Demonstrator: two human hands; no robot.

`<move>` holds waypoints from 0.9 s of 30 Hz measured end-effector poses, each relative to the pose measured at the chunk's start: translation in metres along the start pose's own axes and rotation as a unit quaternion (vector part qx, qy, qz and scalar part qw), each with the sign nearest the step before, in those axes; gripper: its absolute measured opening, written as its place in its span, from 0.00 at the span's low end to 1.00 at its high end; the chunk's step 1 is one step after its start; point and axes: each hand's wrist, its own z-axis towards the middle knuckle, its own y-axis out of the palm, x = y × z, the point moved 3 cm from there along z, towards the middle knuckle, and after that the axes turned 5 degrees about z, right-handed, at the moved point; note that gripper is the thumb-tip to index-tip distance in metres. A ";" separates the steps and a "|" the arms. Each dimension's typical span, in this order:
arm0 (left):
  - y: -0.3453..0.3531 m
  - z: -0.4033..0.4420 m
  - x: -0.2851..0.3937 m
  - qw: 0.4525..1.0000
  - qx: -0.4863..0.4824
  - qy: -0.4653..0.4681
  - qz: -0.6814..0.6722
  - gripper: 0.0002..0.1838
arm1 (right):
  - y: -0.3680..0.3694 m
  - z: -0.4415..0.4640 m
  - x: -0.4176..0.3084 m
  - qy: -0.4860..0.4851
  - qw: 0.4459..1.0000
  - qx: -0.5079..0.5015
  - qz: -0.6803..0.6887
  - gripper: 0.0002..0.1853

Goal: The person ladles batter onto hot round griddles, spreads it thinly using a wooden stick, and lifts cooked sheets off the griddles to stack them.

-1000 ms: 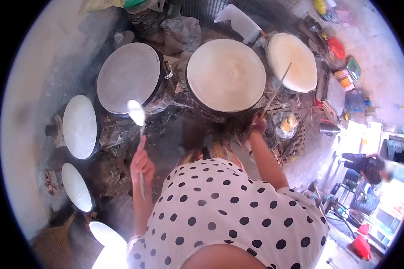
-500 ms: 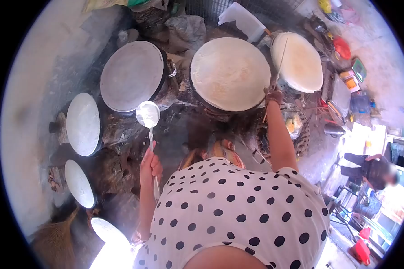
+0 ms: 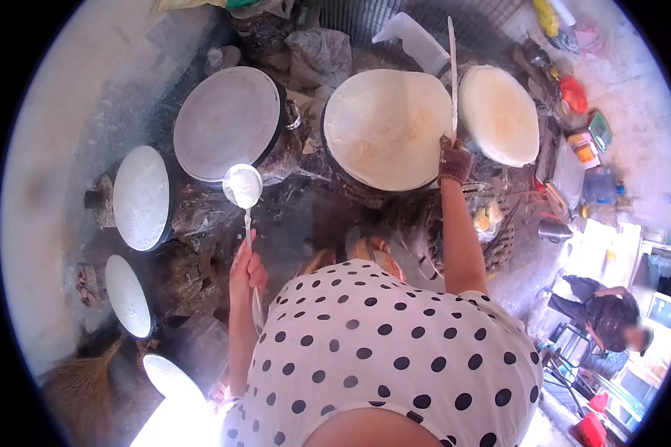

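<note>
My left hand point(image 3: 247, 270) is closed around the handle of a ladle point(image 3: 242, 186) with white batter in its bowl. The ladle's bowl is near the front edge of a bare round griddle point(image 3: 227, 125). My right hand point(image 3: 455, 160), in a dark glove, grips a long thin flat stick point(image 3: 453, 74) that points away from me. This stick lies along the right edge of a large thin pancake point(image 3: 384, 127) on the middle griddle; whether it is under the edge I cannot tell. Just right of the stick is a pile of round pancakes point(image 3: 497, 115).
More griddles covered in white stand at the left, one of them here point(image 3: 140, 197). A woven basket point(image 3: 503, 231) with a bag in it is below my right forearm. A broom point(image 3: 86, 384) lies lower left. Another person point(image 3: 611, 316) is at far right.
The stick has swung from over the pancake pile to the right edge of the middle pancake. My left hand and ladle have hardly moved. The view has shifted slightly.
</note>
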 end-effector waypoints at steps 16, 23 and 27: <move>0.001 0.006 0.001 0.999 -0.016 0.004 -0.030 0.20 | 0.004 0.030 0.054 0.035 0.971 -0.149 0.181 0.27; 0.041 0.026 0.003 0.998 -0.048 -0.007 -0.028 0.20 | -0.184 0.138 -0.095 -0.347 0.875 -0.048 -0.335 0.17; 0.074 0.037 -0.006 0.997 -0.079 0.002 -0.020 0.19 | -0.280 0.150 -0.125 -0.450 0.836 0.111 -0.293 0.17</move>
